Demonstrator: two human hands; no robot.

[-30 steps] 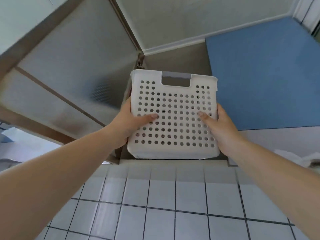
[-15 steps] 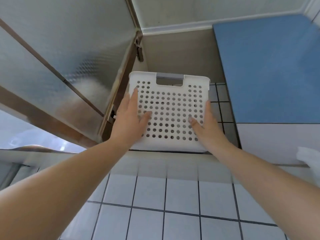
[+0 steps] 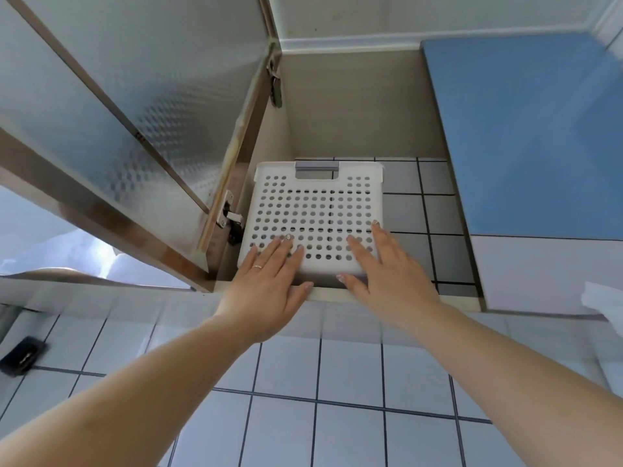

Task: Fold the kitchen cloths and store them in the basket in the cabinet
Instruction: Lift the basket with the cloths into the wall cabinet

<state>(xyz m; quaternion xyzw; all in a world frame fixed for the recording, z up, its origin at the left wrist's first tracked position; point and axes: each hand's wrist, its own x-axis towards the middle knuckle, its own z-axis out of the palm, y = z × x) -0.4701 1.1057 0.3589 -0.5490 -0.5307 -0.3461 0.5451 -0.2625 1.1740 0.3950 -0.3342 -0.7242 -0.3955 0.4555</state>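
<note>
Basket [image 3: 317, 210] is seen at frame centre, set inside the open cabinet [image 3: 354, 109] against its left wall. Both hands are laid flat on its near perforated face, left hand [image 3: 269, 281] and right hand [image 3: 387, 271] side by side, fingers [image 3: 360, 247] straight and slightly spread. The basket lies directly beyond the fingers, so any further push would be made straight inward, with neither hand nearer.

The basket [image 3: 317, 210] has slid deeper into the cabinet [image 3: 354, 106], both hands now flat against it.

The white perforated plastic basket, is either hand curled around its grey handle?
No, both the left hand and right hand lie flat on the white perforated plastic basket, below the grey handle.
</note>
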